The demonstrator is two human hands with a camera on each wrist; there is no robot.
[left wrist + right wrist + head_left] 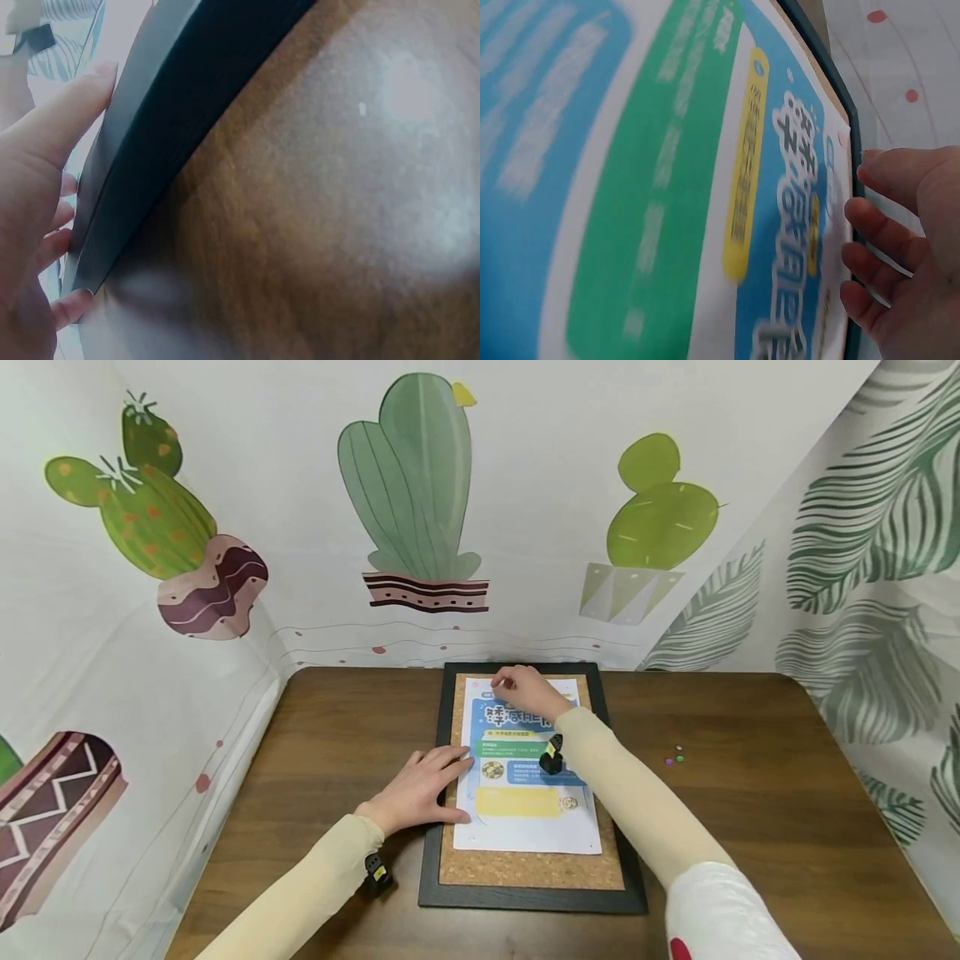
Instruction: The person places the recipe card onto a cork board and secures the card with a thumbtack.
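Note:
A printed poster (525, 835) with blue, green and yellow blocks lies on a black-framed cork board (525, 872). My left hand (423, 789) rests spread over the board's left side, fingertips and thumb on the poster's edge. In the left wrist view, its fingers (54, 247) lie along the black frame (161, 112). My right hand (528, 689) is over the poster's top part, its fingers bent. In the right wrist view, its thumb and index finger (900, 176) come close together near the poster's upper corner; I cannot tell whether they pinch something small.
Several small coloured pieces, among them a green one (680, 758) and a purple one (669, 762), lie on the brown wooden table (720, 827) right of the board. A cactus-print cloth (525, 543) hangs behind the table, close to the board's top edge.

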